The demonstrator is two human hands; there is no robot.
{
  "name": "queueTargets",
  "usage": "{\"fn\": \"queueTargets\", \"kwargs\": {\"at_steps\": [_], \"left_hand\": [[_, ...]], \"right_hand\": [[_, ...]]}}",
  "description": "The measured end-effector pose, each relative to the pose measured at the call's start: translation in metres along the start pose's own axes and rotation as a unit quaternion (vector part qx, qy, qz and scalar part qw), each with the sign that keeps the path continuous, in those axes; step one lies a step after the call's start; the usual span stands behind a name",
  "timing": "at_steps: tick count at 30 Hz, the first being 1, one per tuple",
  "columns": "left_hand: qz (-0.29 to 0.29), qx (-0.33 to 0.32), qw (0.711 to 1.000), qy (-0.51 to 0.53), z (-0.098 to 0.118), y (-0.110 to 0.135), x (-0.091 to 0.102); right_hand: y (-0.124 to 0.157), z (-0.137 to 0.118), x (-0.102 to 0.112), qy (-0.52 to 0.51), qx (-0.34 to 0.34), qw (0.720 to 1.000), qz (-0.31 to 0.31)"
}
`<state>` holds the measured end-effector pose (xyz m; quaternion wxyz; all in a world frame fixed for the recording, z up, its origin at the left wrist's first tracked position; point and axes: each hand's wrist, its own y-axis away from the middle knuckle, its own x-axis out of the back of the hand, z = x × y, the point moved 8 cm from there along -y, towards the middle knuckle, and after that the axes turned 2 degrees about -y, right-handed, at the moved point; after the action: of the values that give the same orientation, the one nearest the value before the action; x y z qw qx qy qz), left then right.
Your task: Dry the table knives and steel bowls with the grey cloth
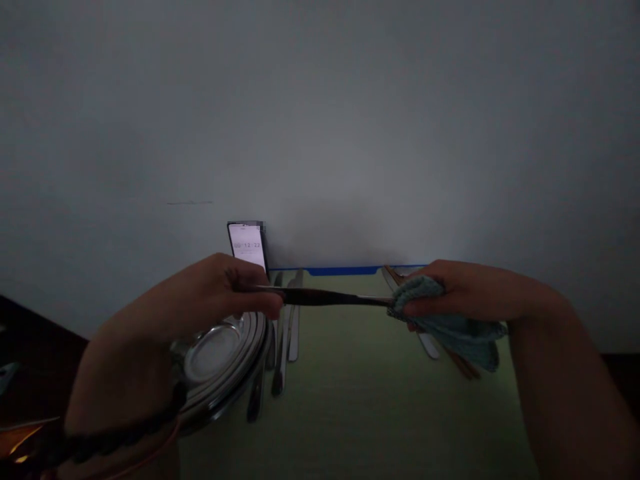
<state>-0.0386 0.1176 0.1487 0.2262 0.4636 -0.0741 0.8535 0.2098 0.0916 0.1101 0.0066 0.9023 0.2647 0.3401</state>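
A long, thin piece of cutlery (pixel 320 297) with a dark, shiny middle is held level above the table. My left hand (pixel 215 293) pinches its left end between thumb and fingers. At the other end, my right hand (pixel 465 288) is closed on a blue-green cloth (pixel 463 337) folded around the cutlery. Fingers and cloth cover both ends, so I cannot tell whether it is a spoon, a fork or a knife. Loose cloth hangs below my right hand.
Stacked round metal plates (pixel 215 353) stand at left, with several pieces of cutlery (pixel 280 360) beside them. A lit phone (pixel 249 243) leans on the wall (pixel 330 133). Wooden chopsticks (pixel 466 367) and a knife (pixel 429 345) lie right on the pale green table (pixel 350 407).
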Motion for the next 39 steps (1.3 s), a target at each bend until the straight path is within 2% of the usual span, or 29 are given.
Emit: {"fn": "queueTargets", "kwargs": {"at_steps": [3,7,12,16,19,22,27,30,34,39], "left_hand": [[-0.033,-0.045,0.997,-0.053,0.02,-0.008,-0.019],[-0.046,-0.07,0.993,-0.088,0.037,-0.014,-0.037],[-0.071,-0.081,0.989,-0.097,0.05,-0.014,-0.053],[-0.087,-0.094,0.988,-0.082,0.056,-0.017,-0.061],[-0.08,-0.111,0.987,-0.079,0.055,-0.018,-0.056],[-0.045,-0.121,0.989,-0.078,0.052,-0.016,-0.038],[0.06,-0.082,0.995,0.009,0.036,-0.009,0.0],[0.115,-0.073,0.987,0.088,0.028,-0.002,0.014],[0.084,-0.096,0.983,0.133,0.029,0.003,0.01],[0.037,-0.128,0.986,0.105,0.039,0.006,0.0]], "right_hand": [[0.001,-0.009,0.0,0.048,0.015,0.999,0.017],[-0.002,-0.026,-0.008,0.101,0.057,0.993,0.017],[-0.012,-0.04,-0.026,0.163,0.089,0.983,0.003],[-0.021,-0.046,-0.035,0.163,0.126,0.978,0.018],[-0.028,-0.049,-0.037,0.144,0.153,0.978,0.013],[-0.03,-0.049,-0.035,0.12,0.164,0.979,-0.017],[-0.019,-0.026,-0.01,0.086,0.071,0.994,0.002],[-0.006,-0.012,0.003,0.051,0.013,0.998,0.021],[0.008,-0.007,0.011,0.029,-0.027,0.998,0.043],[0.017,-0.005,0.014,0.031,-0.04,0.998,0.048]]}}
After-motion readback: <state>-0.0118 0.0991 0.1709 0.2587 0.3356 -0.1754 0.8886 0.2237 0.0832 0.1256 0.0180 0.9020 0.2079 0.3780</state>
